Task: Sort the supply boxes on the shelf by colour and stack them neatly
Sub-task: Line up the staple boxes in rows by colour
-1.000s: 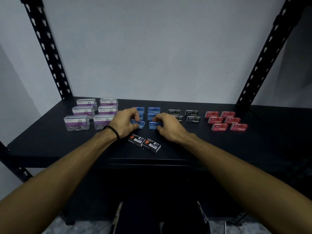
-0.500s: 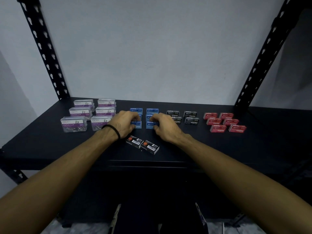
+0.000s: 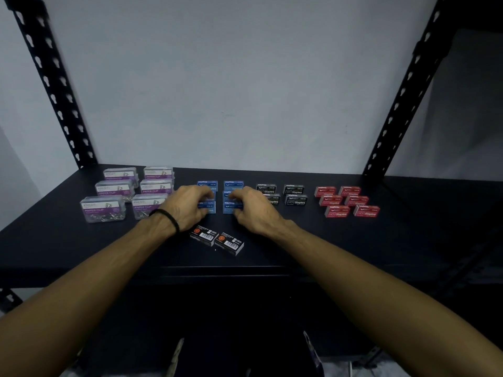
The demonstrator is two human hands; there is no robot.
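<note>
The blue staple boxes [image 3: 233, 185] sat in two short columns at the middle of the shelf [image 3: 408, 240], and both hands were on them. The left hand [image 3: 187, 206] had its fingers curled round the near box of the left column; the right hand [image 3: 251, 210] pinched the near box of the right column the same way, so each grip was clamped on a blue box. How many boxes each column held was hidden by the fingers.

The step in hand looked like squaring up the blue group, nudging the front boxes into line with those behind.

At 6 o'clock from the blue group, just in front of the hands, two black boxes with barcode labels [image 3: 216, 240] lay side by side and slightly askew, apart from any group. At 3 o'clock stood the black staple boxes [image 3: 295, 195], partly covered by the right hand, and farther along the same way the red staple boxes [image 3: 347, 202] in two neat columns. At 9 o'clock the clear paper clip boxes [image 3: 128, 193] with purple labels stood in two columns as well.

The next move probably called for letting go of the blue boxes, picking up the two stray black ones and carrying them over to the black group at 3 o'clock, set square to the rest.
</note>
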